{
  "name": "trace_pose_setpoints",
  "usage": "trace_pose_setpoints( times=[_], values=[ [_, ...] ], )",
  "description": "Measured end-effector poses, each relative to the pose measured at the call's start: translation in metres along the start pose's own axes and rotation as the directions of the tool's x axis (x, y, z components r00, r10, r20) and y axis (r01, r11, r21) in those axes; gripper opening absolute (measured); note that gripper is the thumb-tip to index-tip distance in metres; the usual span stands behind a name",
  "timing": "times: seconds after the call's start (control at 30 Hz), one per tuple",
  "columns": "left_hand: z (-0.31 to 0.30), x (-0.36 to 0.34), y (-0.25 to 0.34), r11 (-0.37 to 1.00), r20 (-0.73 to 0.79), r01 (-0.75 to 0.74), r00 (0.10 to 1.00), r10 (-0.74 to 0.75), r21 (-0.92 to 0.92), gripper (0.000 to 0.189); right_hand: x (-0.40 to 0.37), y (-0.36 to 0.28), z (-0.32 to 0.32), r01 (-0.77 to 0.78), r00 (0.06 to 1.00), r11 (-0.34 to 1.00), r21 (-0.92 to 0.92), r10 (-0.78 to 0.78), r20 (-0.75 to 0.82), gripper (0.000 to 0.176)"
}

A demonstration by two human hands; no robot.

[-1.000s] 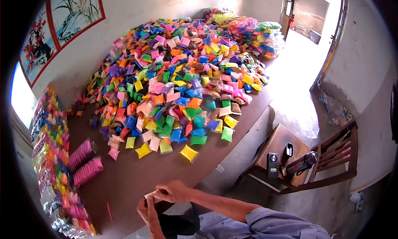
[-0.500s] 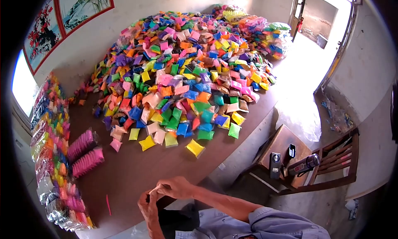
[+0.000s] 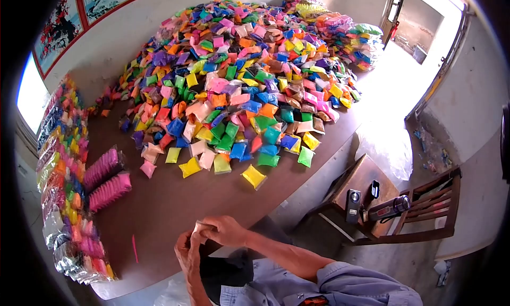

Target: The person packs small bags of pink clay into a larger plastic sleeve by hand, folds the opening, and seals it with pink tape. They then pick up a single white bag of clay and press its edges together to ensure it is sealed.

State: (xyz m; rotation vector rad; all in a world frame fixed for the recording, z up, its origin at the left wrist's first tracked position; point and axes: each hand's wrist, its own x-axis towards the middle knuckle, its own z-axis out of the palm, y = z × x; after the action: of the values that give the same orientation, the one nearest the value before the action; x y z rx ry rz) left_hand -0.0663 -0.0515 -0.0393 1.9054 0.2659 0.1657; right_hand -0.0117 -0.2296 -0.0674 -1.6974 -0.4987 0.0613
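Near the table's front edge, my left hand and my right hand meet with their fingers pinched together. A small pale scrap shows between the fingertips; its kind I cannot make out. Both hands are above the brown table. To the left of them a thin pink strip lies on the tabletop. Beyond my hands, a yellow packet lies at the front of a large heap of small colourful packets.
Two rows of pink packets lie at the left, beside a long stack of bagged packets. On the right stand a small wooden table with a flask and a dark device, and a wooden chair.
My hands have risen slightly, still together, and the pale scrap shows more at the fingertips. The view has tilted a little, so the heap sits higher.
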Motion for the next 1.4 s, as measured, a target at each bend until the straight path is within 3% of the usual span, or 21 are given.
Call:
trace_pose_setpoints(
  times=[0.17, 0.23, 0.37, 0.43, 0.47, 0.57, 0.6, 0.63, 0.7, 0.77, 0.83, 0.87, 0.97, 1.03, 1.1, 1.2, 1.4],
  values=[
    [0.002, -0.002, -0.005, 0.999, -0.015, -0.035, 0.999, 0.034, -0.037, 0.039, 0.002, -0.001, -0.001, -0.038, 0.999, 0.995, -0.091, 0.041, 0.031, 0.029],
    [0.004, -0.003, -0.01, 0.987, -0.097, -0.03, 0.995, 0.015, -0.16, 0.034, 0.002, -0.006, -0.003, -0.08, 0.995, 0.988, -0.132, 0.087, 0.05, 0.032],
    [0.007, -0.005, -0.012, 0.987, -0.182, -0.017, 0.983, -0.013, -0.162, 0.031, 0.003, -0.01, -0.003, -0.094, 0.995, 0.983, -0.158, 0.099, 0.024, 0.034],
    [0.004, -0.005, -0.003, 0.991, -0.059, -0.026, 0.998, 0.018, -0.129, 0.032, 0.002, -0.005, -0.001, -0.091, 0.993, 0.982, -0.163, 0.102, 0.06, 0.032],
    [-0.001, -0.003, -0.008, 0.993, -0.023, 0.031, 0.999, -0.034, -0.116, 0.033, 0.001, 0.0, 0.0, -0.065, 0.997, 0.985, -0.157, 0.071, 0.035, 0.031],
    [0.002, -0.003, 0.007, 0.986, -0.018, -0.01, 1.0, 0.007, -0.169, 0.036, 0.0, 0.004, -0.003, -0.036, 0.998, 0.99, -0.138, 0.042, 0.045, 0.029],
    [-0.003, 0.001, 0.001, 0.999, 0.027, -0.013, 1.0, 0.014, -0.038, 0.037, 0.0, 0.002, -0.004, -0.053, 0.997, 0.99, -0.134, 0.06, 0.055, 0.028],
    [-0.005, 0.003, -0.003, 0.999, 0.006, -0.009, 1.0, 0.009, -0.038, 0.037, 0.0, 0.0, -0.005, -0.044, 0.996, 0.99, -0.13, 0.054, 0.075, 0.028],
    [-0.001, 0.012, 0.001, 0.999, 0.047, 0.026, 0.999, -0.025, -0.024, 0.037, 0.005, -0.009, -0.007, -0.215, 0.973, 0.975, -0.052, 0.219, 0.073, 0.022],
    [0.001, 0.022, 0.01, 0.999, 0.035, 0.031, 0.999, -0.03, -0.031, 0.036, 0.011, -0.005, -0.004, -0.154, 0.987, 0.988, -0.002, 0.154, 0.046, 0.024],
    [0.007, 0.035, 0.016, 0.992, -0.004, -0.024, 1.0, 0.024, -0.123, 0.032, 0.021, -0.007, -0.006, -0.18, 0.978, 0.962, 0.205, 0.198, -0.072, 0.023],
    [0.01, 0.042, 0.022, 0.982, -0.002, -0.031, 1.0, 0.031, -0.187, 0.029, 0.026, -0.006, -0.007, -0.175, 0.97, 0.96, 0.218, 0.206, -0.129, 0.021],
    [0.024, 0.068, 0.016, 0.981, 0.052, -0.141, 0.987, 0.149, -0.133, 0.027, 0.041, 0.005, -0.019, -0.177, 0.971, 0.975, 0.133, 0.195, -0.136, 0.021],
    [0.024, 0.081, 0.026, 0.982, 0.092, -0.109, 0.988, 0.125, -0.154, 0.027, 0.051, 0.008, -0.023, -0.127, 0.972, 0.979, 0.157, 0.155, -0.176, 0.019],
    [0.02, 0.096, 0.036, 0.976, 0.246, -0.073, 0.961, 0.123, -0.204, 0.029, 0.056, 0.017, -0.026, -0.096, 0.958, 0.986, -0.133, 0.056, -0.282, 0.015],
    [0.029, 0.122, 0.01, 0.967, 0.266, -0.151, 0.942, 0.204, -0.206, 0.03, 0.058, 0.026, -0.023, -0.045, 0.958, 0.963, -0.266, -0.033, -0.284, 0.012],
    [0.034, 0.137, -0.004, 0.94, 0.266, -0.297, 0.904, 0.334, -0.167, 0.021, 0.059, 0.022, -0.021, -0.168, 0.946, 0.966, -0.198, 0.102, -0.309, 0.016]
  ],
)
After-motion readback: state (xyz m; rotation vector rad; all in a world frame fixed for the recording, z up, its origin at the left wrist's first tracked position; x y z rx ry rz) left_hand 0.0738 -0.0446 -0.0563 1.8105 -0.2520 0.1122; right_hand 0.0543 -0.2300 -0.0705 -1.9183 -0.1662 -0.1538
